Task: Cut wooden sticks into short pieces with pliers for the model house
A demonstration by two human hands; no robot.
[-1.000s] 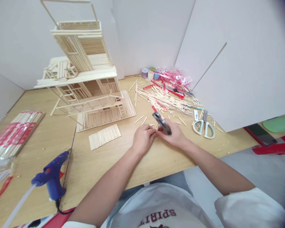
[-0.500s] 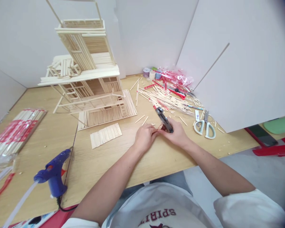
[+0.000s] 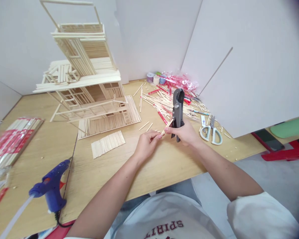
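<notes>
My left hand [image 3: 147,143] pinches the lower end of some short wooden sticks [image 3: 167,126] above the table. My right hand [image 3: 183,132] is closed round a dark grey cutter [image 3: 178,108] that stands upright, its head pointing away from me. The right thumb and a finger also touch the sticks. Left of my hands lies a flat panel of short sticks [image 3: 108,144]. Behind it stands a tall house model of sticks [image 3: 97,91] on a slatted base.
A blue glue gun [image 3: 51,186] rests at the left near a packet of sticks [image 3: 17,139]. Loose sticks [image 3: 161,99] and red wrappers [image 3: 181,81] are heaped at the back. White-handled scissors [image 3: 211,134] and a dark phone [image 3: 269,141] lie at the right.
The cutter has turned upright and its head has risen in my right hand. More of the sticks now shows between my hands. The whole view has shifted slightly.
</notes>
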